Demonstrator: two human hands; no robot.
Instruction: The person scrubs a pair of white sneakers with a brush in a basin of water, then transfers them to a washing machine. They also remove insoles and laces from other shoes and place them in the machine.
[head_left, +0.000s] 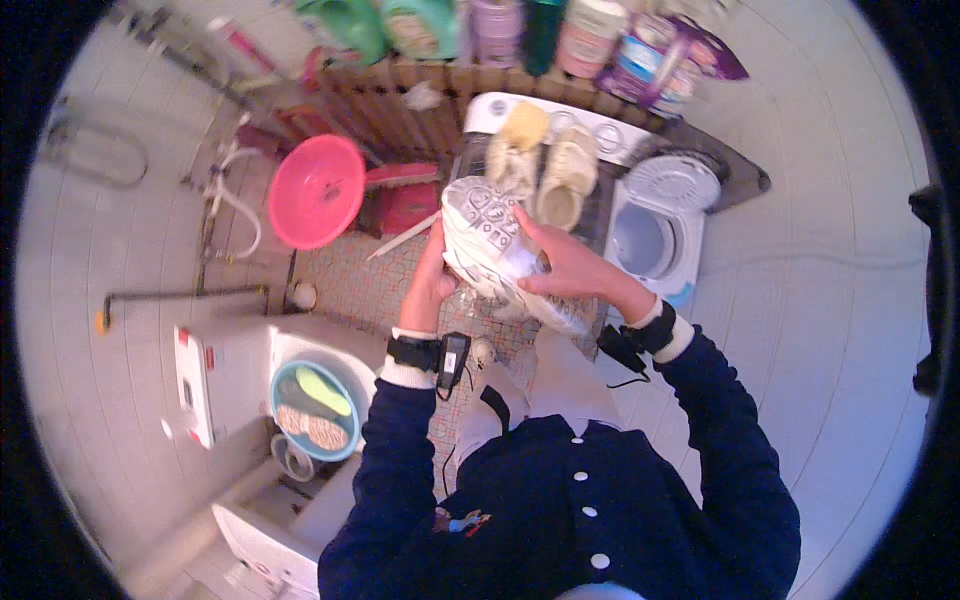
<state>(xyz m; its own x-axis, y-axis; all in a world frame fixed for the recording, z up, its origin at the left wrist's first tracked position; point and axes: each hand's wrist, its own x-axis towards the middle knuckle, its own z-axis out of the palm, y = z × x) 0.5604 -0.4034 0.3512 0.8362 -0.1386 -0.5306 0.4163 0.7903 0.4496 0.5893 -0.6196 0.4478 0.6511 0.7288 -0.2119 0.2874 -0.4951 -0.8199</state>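
Both my hands hold one white sneaker (480, 240) in front of me, its patterned grey-and-white sole partly turned up. My left hand (435, 274) grips its left side. Across the other side lies my right hand (577, 266), the fingers against the sole and upper. Just beyond, two cream shoes stand on top of a twin-tub washing machine: the left shoe (511, 169) has a yellow sponge (525, 125) at its far end, the right shoe (568, 176) stands beside it. Part of the held sneaker is hidden by my right hand.
A pink basin (319, 193) is at the left, near a red stool (405, 208). The machine's spin tub (643, 238) has its lid (671, 182) raised. A blue basin (315, 410) at lower left holds a green insole and patterned insoles. Detergent bottles (496, 31) line the far shelf.
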